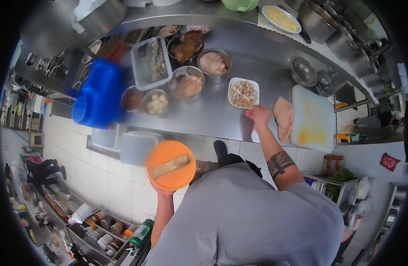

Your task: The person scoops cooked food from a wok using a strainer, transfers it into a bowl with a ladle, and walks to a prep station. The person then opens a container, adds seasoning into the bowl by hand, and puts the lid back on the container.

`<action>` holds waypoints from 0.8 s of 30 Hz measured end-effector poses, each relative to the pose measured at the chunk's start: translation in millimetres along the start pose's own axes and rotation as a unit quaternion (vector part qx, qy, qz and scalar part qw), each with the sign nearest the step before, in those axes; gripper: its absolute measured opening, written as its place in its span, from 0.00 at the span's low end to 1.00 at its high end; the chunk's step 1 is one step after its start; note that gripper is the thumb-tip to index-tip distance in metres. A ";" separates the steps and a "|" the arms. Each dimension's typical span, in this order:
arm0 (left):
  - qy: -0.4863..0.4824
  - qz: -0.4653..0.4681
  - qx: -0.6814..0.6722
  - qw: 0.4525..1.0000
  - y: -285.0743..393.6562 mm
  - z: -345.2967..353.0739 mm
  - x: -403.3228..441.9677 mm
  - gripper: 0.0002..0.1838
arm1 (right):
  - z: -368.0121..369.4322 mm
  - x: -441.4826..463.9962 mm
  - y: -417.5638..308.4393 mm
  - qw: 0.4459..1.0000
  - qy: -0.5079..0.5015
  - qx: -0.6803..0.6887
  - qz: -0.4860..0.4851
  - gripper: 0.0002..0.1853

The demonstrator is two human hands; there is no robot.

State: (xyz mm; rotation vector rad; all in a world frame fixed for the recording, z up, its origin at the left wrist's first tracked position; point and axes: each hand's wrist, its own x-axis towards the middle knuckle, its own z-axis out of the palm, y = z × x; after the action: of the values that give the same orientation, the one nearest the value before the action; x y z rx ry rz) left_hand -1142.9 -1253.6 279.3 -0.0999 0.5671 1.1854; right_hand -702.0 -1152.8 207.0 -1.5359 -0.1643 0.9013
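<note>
My left hand (163, 191) grips a round tub with an orange lid (177, 177) from below and behind. A strip of worn tape lies across the lid; the tub's body is hidden under it. My right hand (260, 116) is at the near corner of a white square bowl (244, 93) of chopped, pale brown pieces. Its fingers are partly stretched out, and I cannot tell whether they touch the rim. Right of this hand lies a folded pinkish cloth (283, 117), beside a stained white cutting board (314, 117).
On the steel counter (239, 48) stand metal bowls of raw meat (189, 85), a bowl of white balls (157, 103) and a clear plastic tub (148, 64). A blue plastic container (102, 93) sits at the left edge. Stacked metal bowls (303, 71) stand at right.
</note>
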 end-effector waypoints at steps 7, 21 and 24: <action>-0.078 -0.088 -0.037 0.992 28.8 -58.9 15.6 0.42 | 12.1 -94.9 -12.4 0.972 -0.096 -0.216 0.001 0.28; -0.159 -0.053 0.103 0.981 36.7 -24.2 24.9 0.46 | 119.1 -299.1 -57.7 0.720 -0.451 -0.514 -0.120 0.65; -0.205 -0.056 0.107 0.971 39.3 -25.0 24.2 0.41 | 120.9 -317.5 -60.0 0.736 -0.438 -0.492 -0.156 0.61</action>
State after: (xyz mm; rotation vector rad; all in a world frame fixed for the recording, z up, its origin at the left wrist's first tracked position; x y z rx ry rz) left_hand -1181.0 -1226.9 255.1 0.2883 0.3156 0.9926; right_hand -968.9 -1232.6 410.5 -1.7635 -1.7829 1.2846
